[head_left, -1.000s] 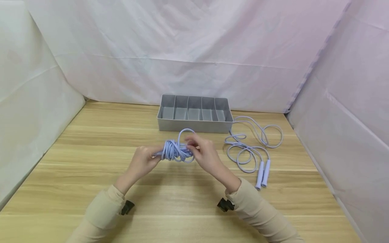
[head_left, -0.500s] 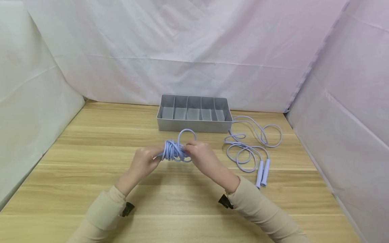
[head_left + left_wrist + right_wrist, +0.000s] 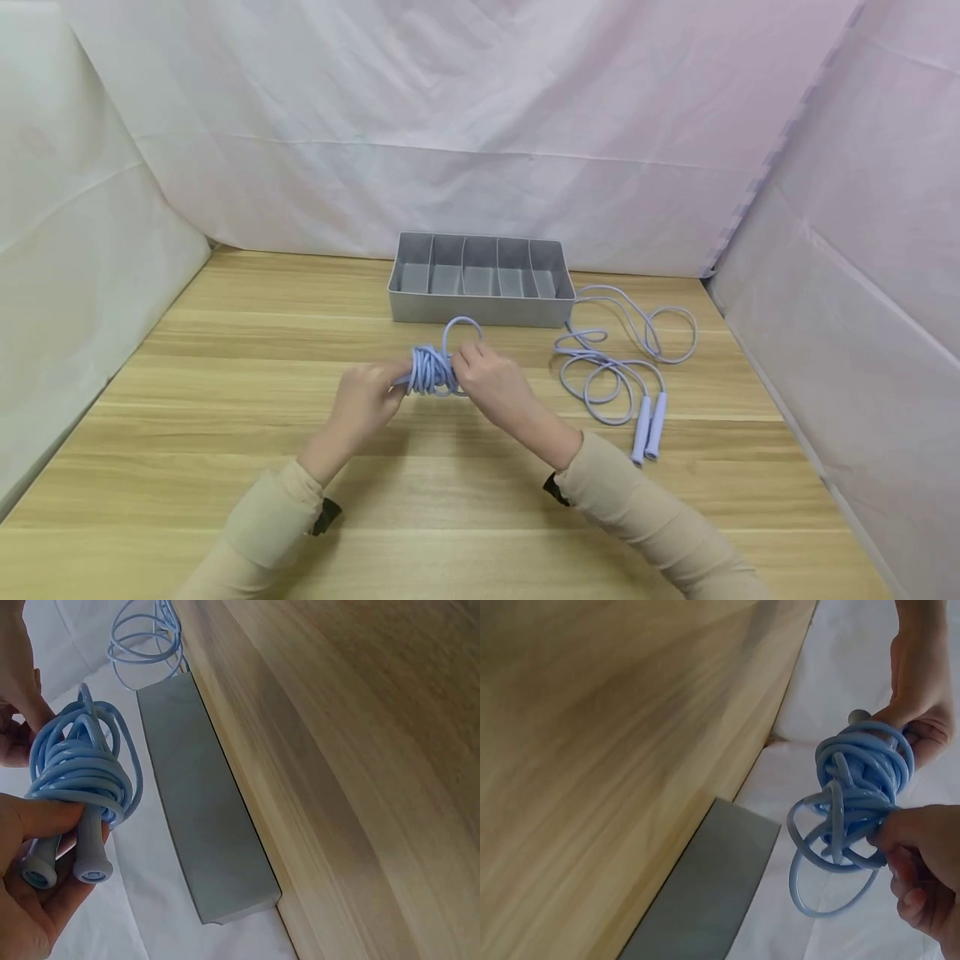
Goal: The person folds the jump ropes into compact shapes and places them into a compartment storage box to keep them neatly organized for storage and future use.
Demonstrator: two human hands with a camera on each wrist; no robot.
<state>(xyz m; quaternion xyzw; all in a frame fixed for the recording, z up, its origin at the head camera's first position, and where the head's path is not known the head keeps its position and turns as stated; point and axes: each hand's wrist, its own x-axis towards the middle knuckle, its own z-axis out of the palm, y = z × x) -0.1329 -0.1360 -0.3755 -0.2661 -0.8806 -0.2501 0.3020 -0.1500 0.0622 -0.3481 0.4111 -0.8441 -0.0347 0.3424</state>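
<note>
A pale blue jump rope, wound into a tight bundle, is held up between both hands over the table. My left hand grips its two handles, whose flared ends poke out past the fingers in the left wrist view. At the bundle's other end, my right hand pinches the coils between thumb and fingers. One loose loop of cord arches above the right fingers. In the right wrist view, crossing loops hang beside the right thumb.
Behind the hands stands a grey box with several compartments, at the back of the wooden table. A second pale blue jump rope lies loosely spread to its right, its two handles side by side. White cloth walls the table.
My right hand has moved left onto the bundle's end, and its fingers have closed in on the coils. The left hand has shifted slightly to the right with the bundle.
</note>
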